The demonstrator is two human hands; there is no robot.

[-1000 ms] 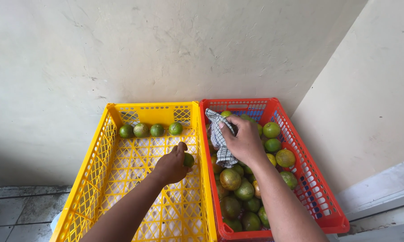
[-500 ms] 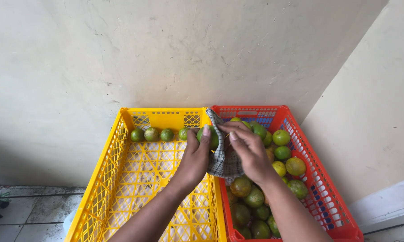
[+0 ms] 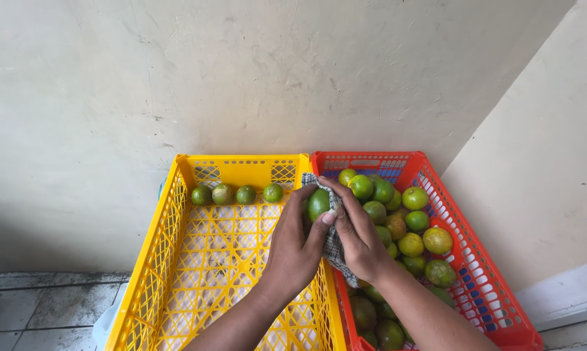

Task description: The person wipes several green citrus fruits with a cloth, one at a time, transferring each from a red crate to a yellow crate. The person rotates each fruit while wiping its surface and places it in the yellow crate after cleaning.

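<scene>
My left hand [image 3: 293, 250] holds a green citrus fruit [image 3: 318, 203] over the edge where two crates meet. My right hand [image 3: 358, 237] grips a checked cloth [image 3: 334, 250] and presses it against that fruit. The yellow crate [image 3: 170, 221] on the left has several green fruits [image 3: 235, 194] lined along its far wall. The red crate [image 3: 475, 260] on the right is filled with several green and yellowish fruits [image 3: 410, 221].
Both crates stand against a pale plaster wall [image 3: 241, 78], with a second wall [image 3: 540, 162] close on the right. A tiled floor [image 3: 26, 305] shows at the lower left. A white rounded object [image 3: 103, 328] peeks out beside the yellow crate.
My left hand rose from the yellow crate with a fruit and met my right hand. The cloth now wraps against the fruit. The view has moved closer.
</scene>
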